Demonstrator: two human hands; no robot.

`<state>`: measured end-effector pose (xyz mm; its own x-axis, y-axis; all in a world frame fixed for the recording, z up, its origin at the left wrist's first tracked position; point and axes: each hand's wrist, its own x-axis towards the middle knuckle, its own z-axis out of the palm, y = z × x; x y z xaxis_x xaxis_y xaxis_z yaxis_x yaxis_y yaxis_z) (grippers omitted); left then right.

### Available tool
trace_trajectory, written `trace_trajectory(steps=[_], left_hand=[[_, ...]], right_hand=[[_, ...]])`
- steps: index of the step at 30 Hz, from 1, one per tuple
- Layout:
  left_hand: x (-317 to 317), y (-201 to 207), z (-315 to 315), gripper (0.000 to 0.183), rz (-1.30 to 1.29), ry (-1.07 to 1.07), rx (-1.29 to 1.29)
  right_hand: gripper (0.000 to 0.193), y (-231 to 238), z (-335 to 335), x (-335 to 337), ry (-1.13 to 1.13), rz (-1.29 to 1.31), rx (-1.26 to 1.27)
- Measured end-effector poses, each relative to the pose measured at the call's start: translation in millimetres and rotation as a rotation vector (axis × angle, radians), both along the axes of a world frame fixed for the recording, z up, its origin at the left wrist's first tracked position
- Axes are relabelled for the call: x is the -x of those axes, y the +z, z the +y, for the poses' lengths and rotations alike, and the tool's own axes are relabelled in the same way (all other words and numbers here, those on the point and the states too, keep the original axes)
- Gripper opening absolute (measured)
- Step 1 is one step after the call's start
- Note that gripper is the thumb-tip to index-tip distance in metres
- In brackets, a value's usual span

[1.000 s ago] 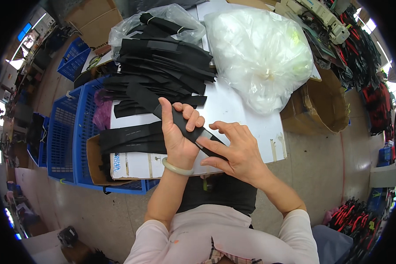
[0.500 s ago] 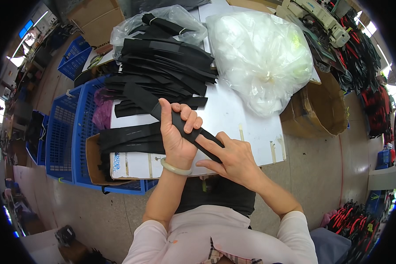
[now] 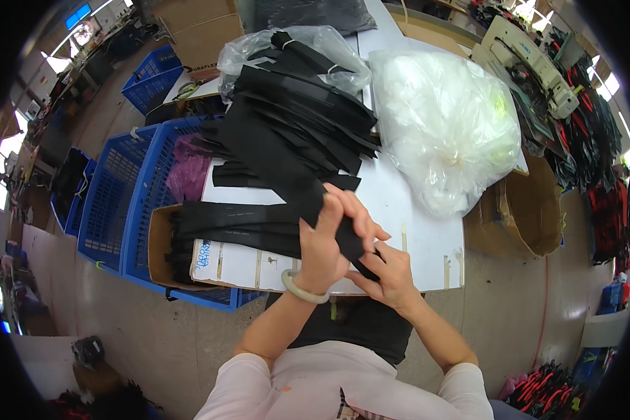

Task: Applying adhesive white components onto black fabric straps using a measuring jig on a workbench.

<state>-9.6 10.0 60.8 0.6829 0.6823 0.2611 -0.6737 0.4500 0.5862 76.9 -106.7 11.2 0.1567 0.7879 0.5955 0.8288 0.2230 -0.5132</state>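
A long black fabric strip (image 3: 269,157) runs slantwise from the pile down to my hands. My left hand (image 3: 323,253), with a pale bangle (image 3: 304,288) at its wrist, is closed round the strip, thumb up and fingers over the far side. Close beside it, my right hand (image 3: 390,278) pinches the strip's lower end; the fingertips partly hide that end. Behind the held strip lies a pile of similar black strips (image 3: 308,105). More strips with small printed marks (image 3: 245,218) lie to the left of my left hand, their ends over a cardboard box.
The hands are over a white-topped table (image 3: 427,245). A large clear bag of white material (image 3: 444,126) stands at the back right, beside an open cardboard box (image 3: 532,210). Blue plastic crates (image 3: 112,203) and a pink bag (image 3: 189,168) are on the left. A sewing machine (image 3: 532,63) stands far right.
The view has shifted, so the table sits lower and further right. My left hand has come nearer my right hand along the strip, and more of the strip's broad face shows above them.
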Motion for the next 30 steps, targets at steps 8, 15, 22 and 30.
trace_trajectory(steps=[8,15,22,30], left_hand=[[11.8,-1.1,-5.8,0.05,0.061,0.087,-0.459],[14.1,-13.7,-3.6,0.057,0.293,0.071,-0.448],[35.5,-5.2,-9.9,0.054,0.401,0.049,-0.507],[39.3,-22.1,-5.2,0.058,0.495,-0.152,-0.251]], right_hand=[[0.039,4.0,-2.8,7.3,0.044,0.064,-0.078],[0.01,35.2,-21.2,5.6,-0.044,1.233,0.04],[0.009,24.8,-38.7,2.2,-0.063,1.058,0.225],[0.008,31.6,-40.9,-42.6,-0.168,0.469,0.1]])
